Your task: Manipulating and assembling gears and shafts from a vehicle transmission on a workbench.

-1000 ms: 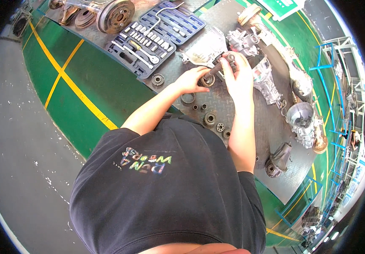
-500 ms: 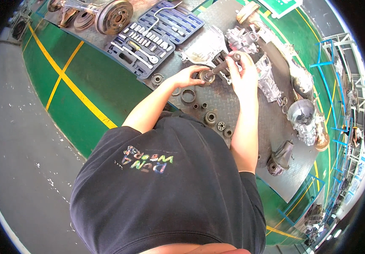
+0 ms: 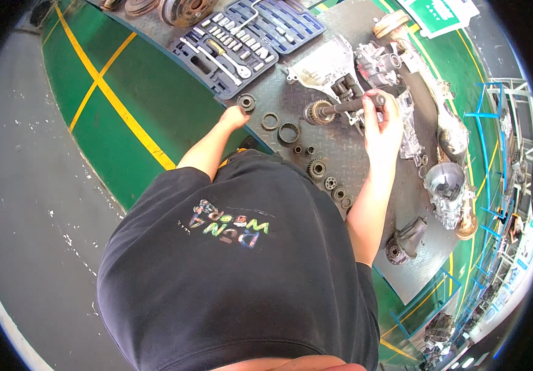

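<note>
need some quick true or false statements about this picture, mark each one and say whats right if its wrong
1. The right hand holds a dark steel shaft with a brownish toothed gear at one end. True.
2. The left hand is on that shaft too. False: it is at a small dark toothed metal gear near the table's edge.
3. The blue plastic socket case lies open. True.
4. The wide silver-grey metal housing lies left of the case. False: it lies to the right of it.
5. The black short-sleeved top bears a multicoloured print. True.
</note>
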